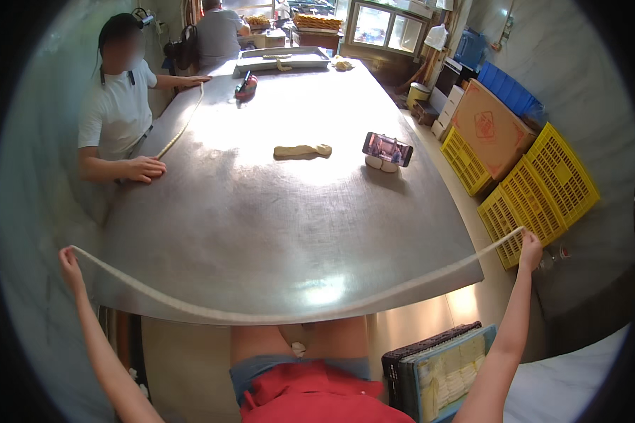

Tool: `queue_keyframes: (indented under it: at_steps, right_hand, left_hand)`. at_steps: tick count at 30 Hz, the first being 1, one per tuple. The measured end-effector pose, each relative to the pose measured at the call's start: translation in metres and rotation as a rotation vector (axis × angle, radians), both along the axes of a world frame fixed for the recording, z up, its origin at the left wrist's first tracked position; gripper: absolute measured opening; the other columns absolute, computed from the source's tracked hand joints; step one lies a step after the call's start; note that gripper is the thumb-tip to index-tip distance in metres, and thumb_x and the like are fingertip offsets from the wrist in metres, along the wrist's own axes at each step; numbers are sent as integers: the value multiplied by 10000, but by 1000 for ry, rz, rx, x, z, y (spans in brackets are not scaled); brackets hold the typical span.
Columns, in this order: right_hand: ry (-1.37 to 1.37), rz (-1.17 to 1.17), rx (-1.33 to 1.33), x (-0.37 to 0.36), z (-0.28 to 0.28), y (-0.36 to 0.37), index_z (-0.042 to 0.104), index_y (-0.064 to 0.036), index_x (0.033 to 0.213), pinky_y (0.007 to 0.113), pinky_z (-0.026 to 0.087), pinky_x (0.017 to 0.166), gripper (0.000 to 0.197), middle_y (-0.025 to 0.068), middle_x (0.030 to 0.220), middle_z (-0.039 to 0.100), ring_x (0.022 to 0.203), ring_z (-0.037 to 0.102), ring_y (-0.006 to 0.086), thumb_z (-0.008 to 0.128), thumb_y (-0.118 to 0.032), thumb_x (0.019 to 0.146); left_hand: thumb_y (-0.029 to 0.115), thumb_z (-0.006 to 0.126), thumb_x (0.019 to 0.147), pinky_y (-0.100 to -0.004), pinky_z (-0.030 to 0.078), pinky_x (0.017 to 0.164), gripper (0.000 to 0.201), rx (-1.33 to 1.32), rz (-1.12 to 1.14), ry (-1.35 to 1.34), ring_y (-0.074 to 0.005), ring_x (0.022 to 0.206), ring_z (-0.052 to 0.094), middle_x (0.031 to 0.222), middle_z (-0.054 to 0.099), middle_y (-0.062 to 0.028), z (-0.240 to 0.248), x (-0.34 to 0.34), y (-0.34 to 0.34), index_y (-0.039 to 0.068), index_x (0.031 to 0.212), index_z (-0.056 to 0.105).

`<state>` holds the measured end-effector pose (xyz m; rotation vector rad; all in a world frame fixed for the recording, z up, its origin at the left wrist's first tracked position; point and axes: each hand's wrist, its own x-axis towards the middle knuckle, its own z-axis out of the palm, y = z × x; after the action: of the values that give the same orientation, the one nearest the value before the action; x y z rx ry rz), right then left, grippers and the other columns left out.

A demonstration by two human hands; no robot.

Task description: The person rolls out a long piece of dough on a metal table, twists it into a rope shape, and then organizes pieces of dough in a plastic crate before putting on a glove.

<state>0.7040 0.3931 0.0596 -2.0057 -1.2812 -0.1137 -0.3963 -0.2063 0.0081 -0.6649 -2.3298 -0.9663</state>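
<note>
Across frame centre a big steel table (pixel 261 218) is seen; on it a dough lump (pixel 302 150) at centre and a phone (pixel 387 149) propped on a small stand just right of it. Upper left, a co-worker (pixel 116 106) w/ both hands on a second dough rope (pixel 182 127) along the table's left edge. A steel tray (pixel 282 58) at the far end, w/ dough bits in it. Yellow crates (pixel 543 187) stacked at right by a cardboard box (pixel 490 127); contents can't be told. Lower right, a blue crate (pixel 444 366) w/ pale sheets inside. Long thin dough rope (pixel 275 315), pale, ridged, is stretched along the near table edge, sagging mid-span. Ends are pinched: left hand (pixel 68 259) clamped on one at lower left, right hand (pixel 530 248) clamped on the other at right.
</note>
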Motion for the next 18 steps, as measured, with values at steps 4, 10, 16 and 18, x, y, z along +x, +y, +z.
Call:
queue_keyframes:
  at_steps: [4,10,16,18]
  right_hand:
    - [303,-89,281,-5,34,-12,727,-52,1060,360,424,556,452,70,799,711,634,607,194,597,-461,919]
    - [-73,375,347,-192,-57,-120,658,-25,1136,360,515,739,229,157,1007,693,882,667,285,575,-126,948]
    - [-504,696,-157,-318,-117,-200,344,36,1444,516,233,1132,617,249,1479,349,1394,313,372,515,-273,938]
    - [-401,504,-319,-305,-116,-140,286,39,1470,553,116,1157,686,238,1543,233,1449,193,361,447,-398,966]
  left_hand:
    - [313,477,1028,-284,490,700,267,332,-23,128,-153,786,590,899,621,-38,5,45,94,71,1088,571]
    - [218,513,998,-372,490,822,197,-168,-523,53,-242,932,604,1020,629,-104,-26,277,199,50,1085,566]
    - [118,526,950,-448,435,899,105,-284,-562,122,-322,1004,565,1088,611,-136,-37,342,237,21,981,552]
    - [103,493,956,-447,422,907,108,-366,-547,-138,-334,990,543,1080,580,-147,-21,328,249,11,918,536]
